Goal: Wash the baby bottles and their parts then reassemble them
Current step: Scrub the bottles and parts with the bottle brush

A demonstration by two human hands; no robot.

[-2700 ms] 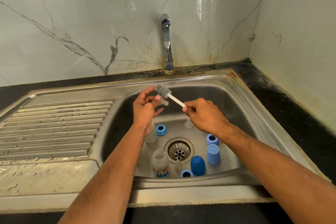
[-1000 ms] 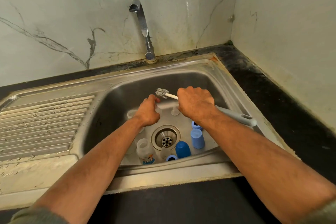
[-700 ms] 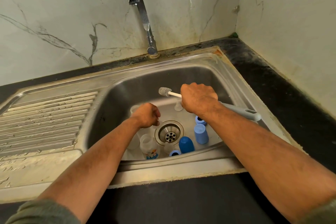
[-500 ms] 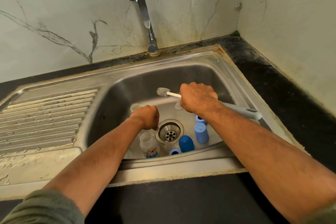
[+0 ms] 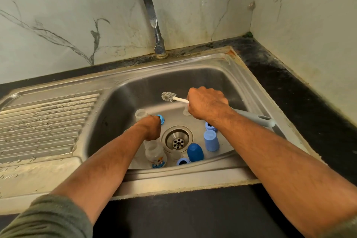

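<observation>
1. In the sink, left of the drain, the left hand is reaching down among the bottle parts; its fingers are curling under, but what they are grasping, if anything, cannot be told, since the knuckles are hiding them.
2. Just below that hand, a clear bottle is standing roughly upright, left of the drain and nearest the left hand.
3. Just beyond the hand, a blue ring and a second clear bottle are sitting up-left of the drain.
4. Above the drain, the right hand is clenching the brush, its bristle head pointing left and its grey handle running right.
5. Right of the drain: two blue caps, a collar; below it, another ring.
6. Clear teats are hard to make out against steel.
</observation>
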